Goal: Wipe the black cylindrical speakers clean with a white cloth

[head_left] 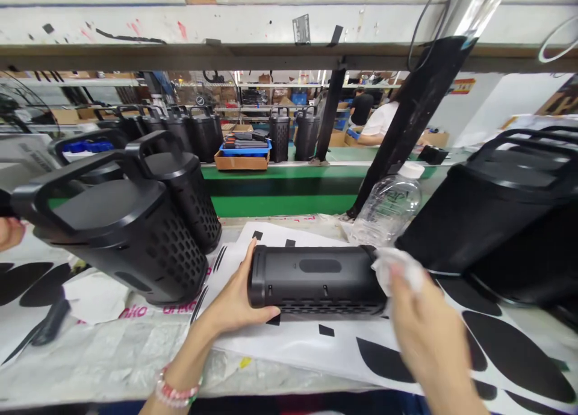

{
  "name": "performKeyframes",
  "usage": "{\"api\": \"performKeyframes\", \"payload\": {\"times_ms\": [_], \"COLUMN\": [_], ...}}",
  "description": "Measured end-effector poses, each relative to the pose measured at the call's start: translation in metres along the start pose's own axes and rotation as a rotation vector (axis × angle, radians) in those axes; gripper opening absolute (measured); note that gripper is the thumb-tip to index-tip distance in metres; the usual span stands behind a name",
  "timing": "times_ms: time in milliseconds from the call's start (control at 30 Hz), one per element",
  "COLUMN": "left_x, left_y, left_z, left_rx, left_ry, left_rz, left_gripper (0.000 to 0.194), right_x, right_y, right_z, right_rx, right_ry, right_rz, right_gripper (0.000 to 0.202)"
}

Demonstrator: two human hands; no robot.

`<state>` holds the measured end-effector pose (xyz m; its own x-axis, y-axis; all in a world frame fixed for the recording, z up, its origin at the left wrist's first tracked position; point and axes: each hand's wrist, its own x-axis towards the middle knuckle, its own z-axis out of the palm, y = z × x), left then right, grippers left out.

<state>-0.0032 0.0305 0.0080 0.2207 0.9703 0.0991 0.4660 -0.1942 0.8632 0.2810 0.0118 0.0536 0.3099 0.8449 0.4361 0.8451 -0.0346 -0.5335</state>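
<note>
A black speaker-like housing (316,273) with a perforated lower side lies on its side on white sheets. My left hand (235,294) grips its left end, thumb along the near edge and fingers behind. At its right end, my right hand (419,312), blurred by motion, has a crumpled white cloth or tissue (400,267) pinched against the housing. Beneath and around it, the white sheet (298,336) carries black cut-out shapes. A clear plastic bottle (391,201) with a white cap stands just behind the right end.
Black perforated housings with handles (130,234) stand at left; more dark ones (478,204) stand at right. A black slanted post (406,126) rises behind the bottle. Beyond runs a green conveyor (280,189) with a cardboard box (241,159). Another person's hand (9,233) shows at far left.
</note>
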Motion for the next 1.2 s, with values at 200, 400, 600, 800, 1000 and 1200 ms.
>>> {"api": "performKeyframes", "payload": {"times_ms": [200, 400, 600, 800, 1000, 1200], "left_x": [-0.001, -0.002, -0.002, -0.003, -0.003, -0.004], "left_y": [-0.011, -0.016, -0.008, -0.002, -0.011, 0.0], "left_z": [0.003, -0.005, -0.007, -0.002, 0.001, -0.001], "left_rx": [-0.029, 0.063, 0.181, 0.273, -0.096, -0.034], "left_ry": [0.009, 0.035, 0.026, 0.083, 0.043, -0.032], "left_rz": [0.079, 0.155, 0.088, 0.17, 0.183, -0.006], "left_gripper": [0.127, 0.099, 0.115, 0.111, 0.107, 0.116], "right_x": [-0.04, -0.064, -0.033, 0.042, 0.023, -0.002], "right_y": [-0.082, -0.099, -0.034, 0.026, 0.046, 0.053], "right_z": [0.077, 0.07, 0.041, 0.008, 0.01, -0.006], "right_rx": [0.002, 0.052, -0.012, 0.016, 0.147, 0.154], "right_ry": [0.029, -0.154, -0.082, -0.043, 0.0, 0.05], "right_rz": [-0.734, -0.865, -0.696, -0.053, 0.112, 0.22], "right_gripper": [0.044, 0.056, 0.051, 0.047, 0.048, 0.047]}}
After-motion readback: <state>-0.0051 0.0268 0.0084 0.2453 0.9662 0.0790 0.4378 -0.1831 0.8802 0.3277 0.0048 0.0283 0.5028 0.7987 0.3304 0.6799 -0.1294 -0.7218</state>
